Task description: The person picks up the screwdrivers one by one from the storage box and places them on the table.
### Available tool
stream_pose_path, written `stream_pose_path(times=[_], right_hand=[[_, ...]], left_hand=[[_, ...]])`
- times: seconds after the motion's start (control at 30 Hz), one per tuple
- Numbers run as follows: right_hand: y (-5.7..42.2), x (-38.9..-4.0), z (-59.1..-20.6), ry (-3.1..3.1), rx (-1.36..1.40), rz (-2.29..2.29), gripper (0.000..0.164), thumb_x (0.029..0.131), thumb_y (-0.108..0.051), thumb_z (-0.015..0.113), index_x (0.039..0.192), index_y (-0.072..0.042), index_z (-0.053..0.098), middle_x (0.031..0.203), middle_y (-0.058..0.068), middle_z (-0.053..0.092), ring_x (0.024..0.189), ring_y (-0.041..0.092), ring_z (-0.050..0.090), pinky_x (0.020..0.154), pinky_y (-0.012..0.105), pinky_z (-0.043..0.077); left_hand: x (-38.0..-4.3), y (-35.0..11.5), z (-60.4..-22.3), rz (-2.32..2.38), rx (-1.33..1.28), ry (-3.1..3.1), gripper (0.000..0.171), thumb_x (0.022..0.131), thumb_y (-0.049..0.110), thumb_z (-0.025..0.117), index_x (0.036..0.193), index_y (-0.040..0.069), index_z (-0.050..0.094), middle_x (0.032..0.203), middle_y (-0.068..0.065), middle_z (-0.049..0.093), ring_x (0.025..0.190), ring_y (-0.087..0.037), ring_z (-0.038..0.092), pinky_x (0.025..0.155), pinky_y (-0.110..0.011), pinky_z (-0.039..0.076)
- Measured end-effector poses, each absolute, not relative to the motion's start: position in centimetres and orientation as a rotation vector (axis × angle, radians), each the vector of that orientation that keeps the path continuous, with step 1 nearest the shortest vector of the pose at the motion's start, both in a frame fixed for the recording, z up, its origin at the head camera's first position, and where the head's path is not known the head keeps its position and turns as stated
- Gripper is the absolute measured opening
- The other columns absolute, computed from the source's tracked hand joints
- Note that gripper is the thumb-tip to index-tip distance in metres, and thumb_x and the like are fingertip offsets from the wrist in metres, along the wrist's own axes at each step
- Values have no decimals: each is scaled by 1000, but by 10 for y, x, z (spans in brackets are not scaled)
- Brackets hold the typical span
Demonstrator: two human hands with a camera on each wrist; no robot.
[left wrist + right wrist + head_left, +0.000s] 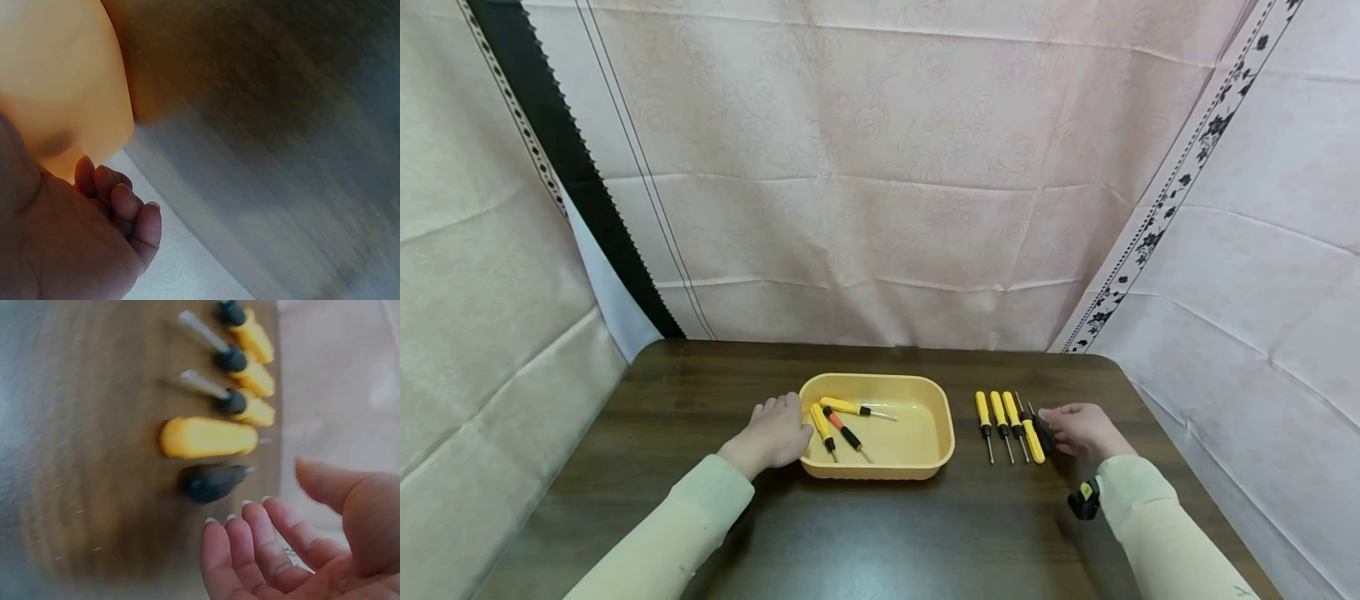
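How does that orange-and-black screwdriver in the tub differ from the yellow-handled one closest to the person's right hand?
The orange-and-black screwdriver lies in the tub; the yellow-handled screwdriver lies on the tabletop.
The orange-and-black one's shaft points towards the near side; the yellow-handled one's points towards the far edge.
The first shows orange and black; the second's handle is yellow.
Both lie flat.
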State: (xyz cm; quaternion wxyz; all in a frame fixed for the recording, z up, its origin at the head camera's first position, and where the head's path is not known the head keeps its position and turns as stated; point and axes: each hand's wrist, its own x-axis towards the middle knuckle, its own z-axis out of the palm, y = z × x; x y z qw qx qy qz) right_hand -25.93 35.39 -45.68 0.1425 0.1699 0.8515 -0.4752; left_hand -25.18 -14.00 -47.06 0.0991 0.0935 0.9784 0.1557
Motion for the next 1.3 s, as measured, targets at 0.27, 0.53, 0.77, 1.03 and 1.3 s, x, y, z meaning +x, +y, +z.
stream_pose_path(times=[0.27, 0.53, 0.77, 1.03, 1.3], right_hand=[[323, -259, -422, 2485, 303, -1418, 90, 82, -62, 64, 141, 2, 40, 137, 27, 45, 119, 38, 51, 90, 44, 48], [276, -263, -399, 2494, 170, -1526, 82, 80, -61, 68, 136, -5, 48, 138, 18, 47, 118, 35, 53, 88, 42, 50], [241, -266, -398, 2528, 60, -1626, 75, 79, -55, 72, 131, -6, 53, 129, 14, 56, 104, 29, 62, 81, 38, 53], [202, -269, -401, 2541, -41, -1692, 67, 76, -53, 76, 123, -9, 59, 115, 11, 62, 100, 26, 65, 78, 35, 54], [166, -276, -413, 2500, -110, -1697, 61, 74, -52, 78, 119, -14, 63, 110, 8, 63, 102, 29, 63, 82, 42, 52]], left_hand=[[-252, -140, -470, 454, 273, 2894, 44, 95, 31, 46, 122, -4, 43, 103, -12, 48, 93, -27, 42, 83, -44, 31], [-255, -140, -474, 435, 270, 2924, 46, 95, 30, 46, 123, -5, 43, 107, -15, 49, 99, -29, 44, 87, -47, 33], [-256, -140, -479, 426, 281, 2935, 46, 94, 30, 46, 123, -5, 44, 109, -16, 50, 100, -29, 45, 87, -47, 33], [-255, -140, -477, 425, 277, 2930, 45, 95, 30, 46, 123, -5, 44, 109, -16, 50, 100, -29, 45, 86, -47, 33], [-254, -139, -474, 443, 264, 2914, 46, 95, 30, 46, 124, -5, 44, 108, -15, 50, 98, -28, 45, 86, -47, 33]])
